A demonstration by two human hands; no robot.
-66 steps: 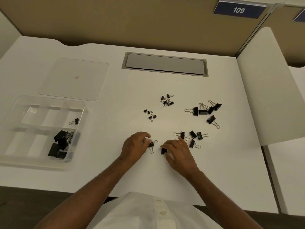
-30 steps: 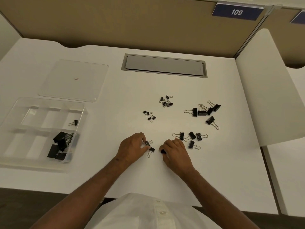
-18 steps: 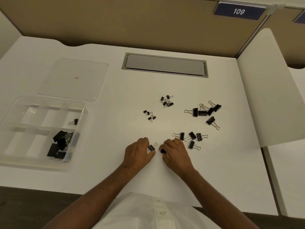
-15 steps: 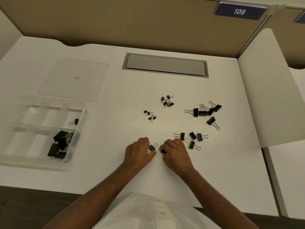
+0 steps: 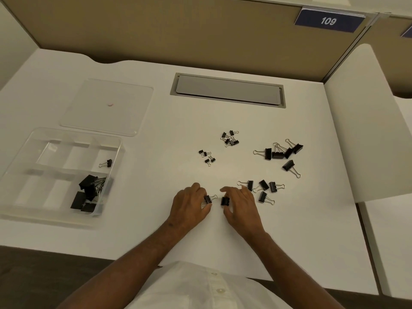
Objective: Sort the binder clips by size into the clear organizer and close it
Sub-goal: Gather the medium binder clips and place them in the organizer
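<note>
1. The desk top [image 5: 156, 175] is white, smooth and matt, like laminate.
2. The clear organizer [image 5: 26, 152] is transparent plastic, with soft glare on its walls and dividers.
3. Its lid [image 5: 107, 108], lying flat on the desk, is the same clear, smooth plastic.
4. The binder clips [image 5: 278, 152] have black bodies with a dull sheen and thin, shiny silver wire handles.
5. The partition wall [image 5: 178, 30] looks like tan cloth, matt and finely textured.
6. The cable hatch [image 5: 227, 90] is grey with a satin, metal-like finish.
7. The number plate [image 5: 327, 20] is dark blue, smooth.
8. The shirt [image 5: 200, 288] is white woven cloth with glossy buttons.
</note>
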